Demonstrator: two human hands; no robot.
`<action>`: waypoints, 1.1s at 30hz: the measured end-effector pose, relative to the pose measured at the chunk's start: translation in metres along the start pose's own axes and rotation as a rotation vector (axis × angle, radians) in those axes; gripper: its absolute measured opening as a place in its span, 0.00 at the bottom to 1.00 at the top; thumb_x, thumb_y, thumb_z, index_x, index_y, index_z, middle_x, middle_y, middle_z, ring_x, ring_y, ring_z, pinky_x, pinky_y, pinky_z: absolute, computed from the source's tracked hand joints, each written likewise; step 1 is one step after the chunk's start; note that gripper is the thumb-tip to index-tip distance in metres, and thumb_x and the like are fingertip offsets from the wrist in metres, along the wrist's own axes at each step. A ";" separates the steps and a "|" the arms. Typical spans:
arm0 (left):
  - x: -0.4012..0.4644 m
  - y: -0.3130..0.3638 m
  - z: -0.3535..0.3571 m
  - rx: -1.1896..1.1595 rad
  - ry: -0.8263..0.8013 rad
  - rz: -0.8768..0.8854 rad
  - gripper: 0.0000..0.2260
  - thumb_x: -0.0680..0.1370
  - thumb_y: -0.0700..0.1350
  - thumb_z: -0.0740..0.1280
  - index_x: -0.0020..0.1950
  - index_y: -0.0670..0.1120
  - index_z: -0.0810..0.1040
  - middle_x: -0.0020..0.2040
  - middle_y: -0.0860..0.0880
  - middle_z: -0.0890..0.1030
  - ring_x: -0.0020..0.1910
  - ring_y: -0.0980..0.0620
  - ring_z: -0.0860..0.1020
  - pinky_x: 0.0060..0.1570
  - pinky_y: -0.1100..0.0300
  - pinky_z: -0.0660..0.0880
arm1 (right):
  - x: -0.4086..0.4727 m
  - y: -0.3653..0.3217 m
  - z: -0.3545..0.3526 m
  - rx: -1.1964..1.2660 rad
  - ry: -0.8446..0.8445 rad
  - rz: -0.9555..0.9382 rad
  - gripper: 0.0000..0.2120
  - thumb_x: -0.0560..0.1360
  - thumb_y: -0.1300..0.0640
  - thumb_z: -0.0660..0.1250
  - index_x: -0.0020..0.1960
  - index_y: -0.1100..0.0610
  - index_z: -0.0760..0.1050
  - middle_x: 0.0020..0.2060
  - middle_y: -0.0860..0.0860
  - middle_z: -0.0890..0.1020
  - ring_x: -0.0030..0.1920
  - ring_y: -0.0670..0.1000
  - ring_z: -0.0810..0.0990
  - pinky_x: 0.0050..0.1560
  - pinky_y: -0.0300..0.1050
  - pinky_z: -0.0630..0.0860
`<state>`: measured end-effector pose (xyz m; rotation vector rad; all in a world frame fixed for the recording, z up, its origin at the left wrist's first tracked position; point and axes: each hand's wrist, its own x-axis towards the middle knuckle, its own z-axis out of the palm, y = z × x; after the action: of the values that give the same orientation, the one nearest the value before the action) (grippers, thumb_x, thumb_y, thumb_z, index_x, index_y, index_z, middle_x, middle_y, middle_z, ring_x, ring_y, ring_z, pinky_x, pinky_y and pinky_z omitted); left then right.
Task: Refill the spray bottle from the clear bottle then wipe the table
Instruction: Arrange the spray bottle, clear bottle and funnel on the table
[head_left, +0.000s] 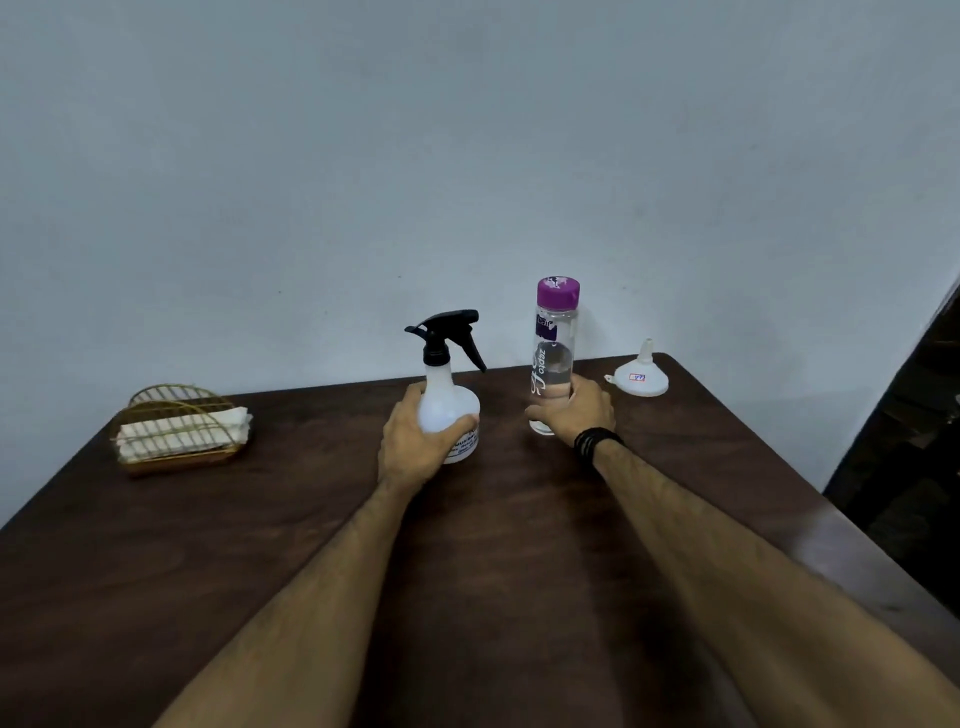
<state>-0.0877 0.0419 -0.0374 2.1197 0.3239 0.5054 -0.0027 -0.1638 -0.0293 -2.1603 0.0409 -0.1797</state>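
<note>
at the middle of the dark wooden surface we hold both bottles upright, side by side and a little apart. our left hand is the grip on the spray bottle: fingers wrapped around its round white body from the 9 o'clock side, thumb across the front, its base on the surface. the black trigger head is still screwed on, nozzle pointing toward 9 o'clock and lever hanging toward 3 o'clock. our right hand is the grip on the clear bottle, clasped around its lower part from the 3 o'clock side, with a dark band on the wrist. the purple cap sits closed on top, and the bottle looks partly filled. at 2 o'clock from the clear bottle, near the far edge, a white funnel rests wide mouth down, spout up. well apart at 9 o'clock, a gold wire holder carries folded white cloths.
</note>
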 end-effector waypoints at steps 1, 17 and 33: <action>-0.006 -0.004 -0.008 0.001 0.001 -0.008 0.35 0.59 0.70 0.71 0.61 0.57 0.72 0.56 0.51 0.79 0.56 0.47 0.78 0.56 0.44 0.78 | -0.007 -0.001 0.001 -0.006 0.001 -0.001 0.20 0.57 0.46 0.78 0.48 0.49 0.82 0.41 0.45 0.85 0.47 0.50 0.83 0.53 0.45 0.80; -0.084 -0.053 -0.119 0.026 0.125 -0.049 0.34 0.62 0.69 0.73 0.63 0.56 0.71 0.58 0.50 0.78 0.57 0.47 0.78 0.56 0.45 0.78 | -0.111 -0.020 0.015 0.008 -0.027 -0.069 0.14 0.60 0.49 0.79 0.43 0.49 0.80 0.34 0.41 0.80 0.41 0.47 0.81 0.44 0.39 0.74; -0.135 -0.029 -0.099 0.452 0.611 0.253 0.33 0.72 0.59 0.73 0.67 0.40 0.68 0.64 0.38 0.70 0.62 0.40 0.69 0.60 0.44 0.69 | -0.127 -0.007 0.028 0.000 -0.049 -0.110 0.26 0.62 0.38 0.78 0.53 0.52 0.82 0.53 0.50 0.79 0.56 0.50 0.78 0.53 0.41 0.73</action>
<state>-0.2544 0.0741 -0.0424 2.4101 0.5553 1.3411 -0.1240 -0.1244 -0.0539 -2.1670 -0.1059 -0.1901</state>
